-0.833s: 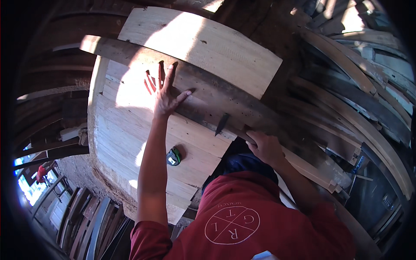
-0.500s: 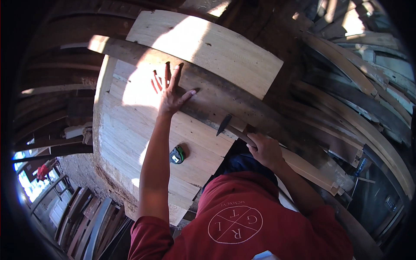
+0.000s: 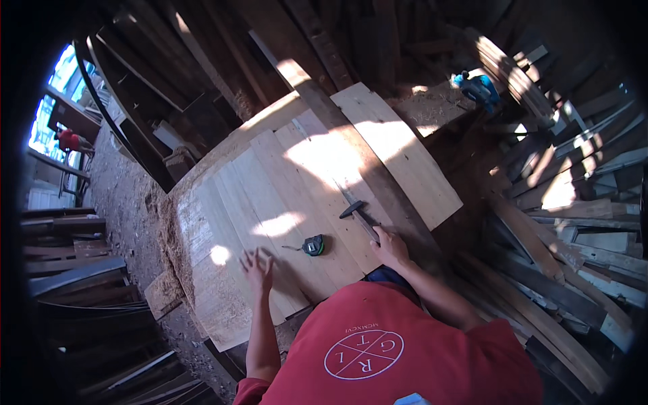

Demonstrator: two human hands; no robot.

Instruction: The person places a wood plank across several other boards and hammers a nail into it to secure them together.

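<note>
My right hand point(image 3: 390, 248) is closed round the wooden handle of a hammer point(image 3: 353, 209). The hammer's dark head lies low over the pale planks, beside a long dark board point(image 3: 388, 192). That board runs across the broad panel of pale planks point(image 3: 233, 196). My left hand point(image 3: 258, 271) hovers over or rests on the panel's near left part, fingers spread, holding nothing; contact is hard to judge. Between my hands sits a black and green tape measure point(image 3: 313, 245).
Stacked boards point(image 3: 574, 277) crowd the right side, and more timber point(image 3: 88, 263) lies at left. A blue power tool point(image 3: 476, 89) stands at the far right. Wood shavings point(image 3: 165, 223) line the panel's left edge. Another person in red point(image 3: 73, 140) is far off left.
My left hand has come off the dark board, back toward me and to the near left of the tape measure. The view has turned. My right hand keeps hold of the hammer.
</note>
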